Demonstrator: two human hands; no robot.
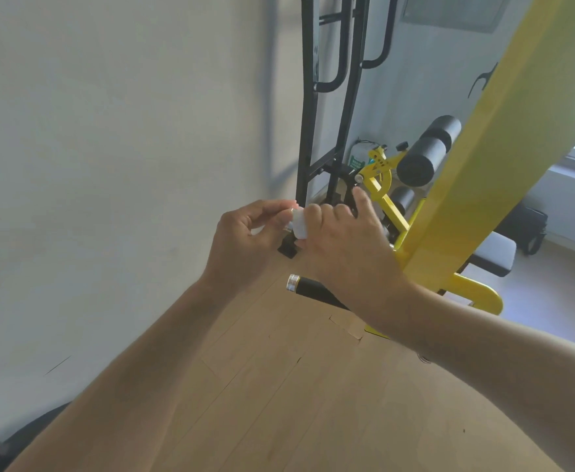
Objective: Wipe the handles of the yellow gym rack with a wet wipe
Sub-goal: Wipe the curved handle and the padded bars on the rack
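Note:
The yellow gym rack slants across the right side, its wide beam running from top right down toward the floor. A black handle with a silver end cap sticks out left from the rack, just below my right wrist. My right hand curls round a white wet wipe, apparently wrapped on an upper handle whose silver tip barely shows. My left hand pinches the wipe's left end with thumb and fingers. Most of that upper handle is hidden under my right hand.
A black metal frame stands against the white wall behind my hands. Black foam rollers and a padded bench seat sit at the right. Wooden floor spreads below. A window is at the far right.

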